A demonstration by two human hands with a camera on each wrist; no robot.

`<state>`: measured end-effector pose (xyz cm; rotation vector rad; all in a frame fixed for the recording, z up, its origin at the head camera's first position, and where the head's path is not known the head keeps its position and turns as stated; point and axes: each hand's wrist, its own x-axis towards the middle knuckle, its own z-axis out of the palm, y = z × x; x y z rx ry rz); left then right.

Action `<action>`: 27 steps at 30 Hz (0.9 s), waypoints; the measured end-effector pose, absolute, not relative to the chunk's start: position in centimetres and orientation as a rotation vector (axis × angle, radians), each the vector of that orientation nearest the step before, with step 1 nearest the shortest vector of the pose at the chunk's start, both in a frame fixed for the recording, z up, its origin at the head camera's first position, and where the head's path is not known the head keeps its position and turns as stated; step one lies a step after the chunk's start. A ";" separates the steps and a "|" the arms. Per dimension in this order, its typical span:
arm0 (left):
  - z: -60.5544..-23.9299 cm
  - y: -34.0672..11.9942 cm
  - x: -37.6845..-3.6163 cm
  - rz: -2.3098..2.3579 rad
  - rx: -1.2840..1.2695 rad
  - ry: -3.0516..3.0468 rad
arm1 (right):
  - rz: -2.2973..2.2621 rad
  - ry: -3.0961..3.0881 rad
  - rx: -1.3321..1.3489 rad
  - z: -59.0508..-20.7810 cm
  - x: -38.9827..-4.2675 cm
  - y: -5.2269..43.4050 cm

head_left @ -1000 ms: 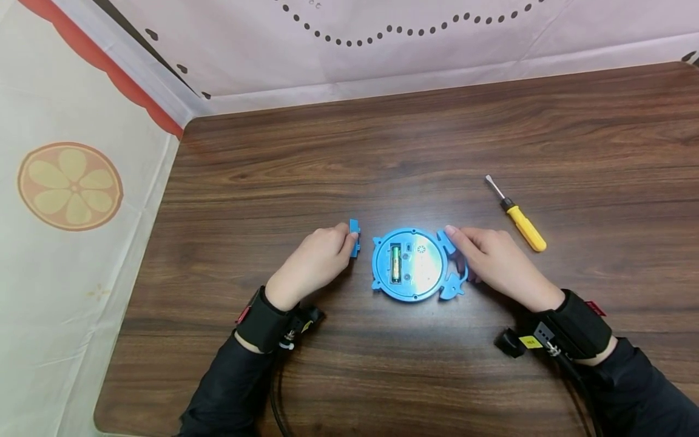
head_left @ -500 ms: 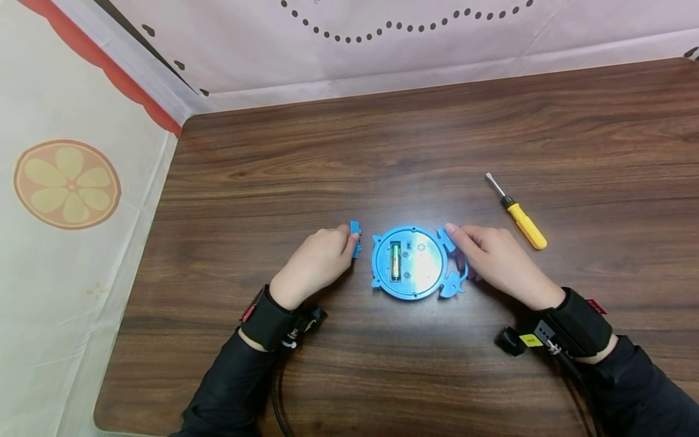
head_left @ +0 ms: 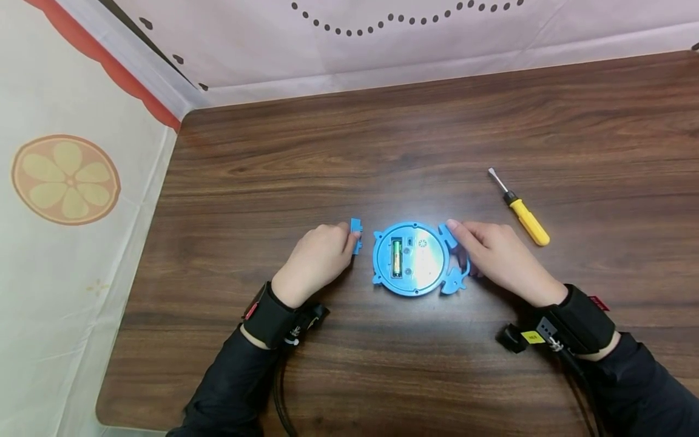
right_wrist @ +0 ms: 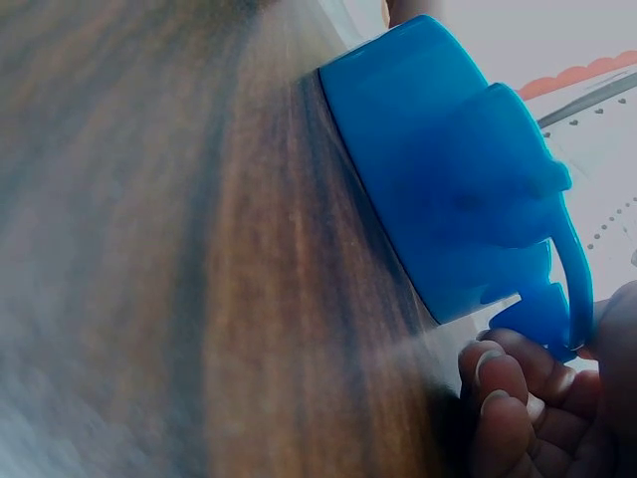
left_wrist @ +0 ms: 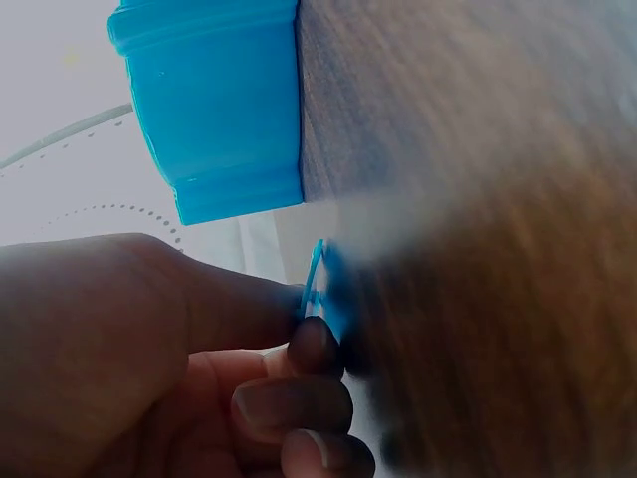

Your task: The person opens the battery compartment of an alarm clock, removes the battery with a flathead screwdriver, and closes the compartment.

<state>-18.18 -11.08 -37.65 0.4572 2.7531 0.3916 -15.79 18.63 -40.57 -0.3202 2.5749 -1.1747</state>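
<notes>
A round blue toy (head_left: 412,258) lies face down on the wooden table (head_left: 382,152), its open battery bay showing a green battery (head_left: 396,257). My left hand (head_left: 319,258) pinches a small blue cover piece (head_left: 357,233) just left of the toy; the left wrist view shows the cover piece (left_wrist: 320,289) held at my curled fingertips, with the toy (left_wrist: 214,105) beyond it. My right hand (head_left: 491,255) grips the toy's right edge at its blue handle loop (head_left: 455,264). In the right wrist view the toy (right_wrist: 448,189) fills the upper right, above my fingers (right_wrist: 503,393).
A yellow-handled screwdriver (head_left: 521,209) lies on the table to the right of my right hand. A patterned cloth backdrop (head_left: 71,182) hangs along the table's left and far edges. Black wrist straps and cables sit on both forearms.
Both hands and the toy stay where they were; only the head view has shifted slightly, so everything sits a little higher in the frame.
</notes>
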 end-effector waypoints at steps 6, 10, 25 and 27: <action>-37.5 -11.0 -18.2 0.348 0.440 2.772 | -1.169 2.575 -0.315 -40.5 -15.9 18.7; -37.4 -10.9 -18.2 0.338 0.434 2.772 | -1.170 2.577 -0.320 -40.5 -15.9 18.7; -37.4 -11.1 -18.1 0.370 0.440 2.776 | -1.156 2.578 -0.321 -40.4 -15.9 18.6; -37.1 -11.1 -18.0 0.382 0.464 2.801 | -1.157 2.577 -0.323 -40.5 -15.9 18.6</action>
